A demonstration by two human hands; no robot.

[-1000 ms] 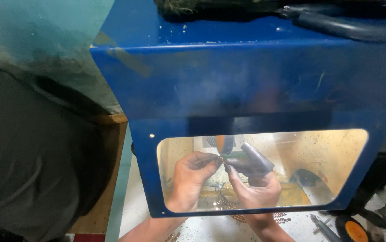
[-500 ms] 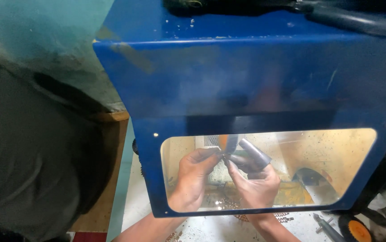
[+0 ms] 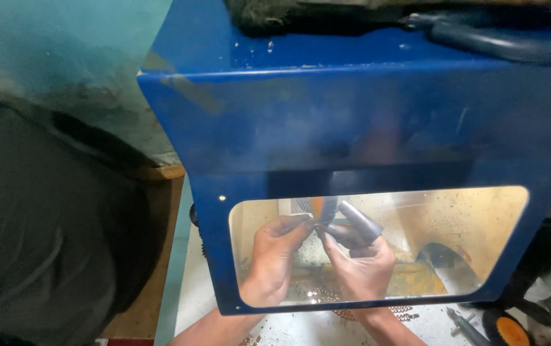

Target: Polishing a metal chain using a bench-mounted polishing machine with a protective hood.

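Both hands meet behind a clear window: the left hand pinches a small dark piece, fingertips closed, and the right hand, wearing dark finger covers, closes on it too. Since a moment ago the grip has barely shifted. Around them stands a blue hood; chain links lie below on the counter.

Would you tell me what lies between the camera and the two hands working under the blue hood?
In the head view, the hood's clear window lies between: left hand and right hand show through it.

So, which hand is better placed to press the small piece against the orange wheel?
Probably the left hand: its fingertips pinch the small piece just below the orange wheel. The right hand, in dark finger covers, sits lower.
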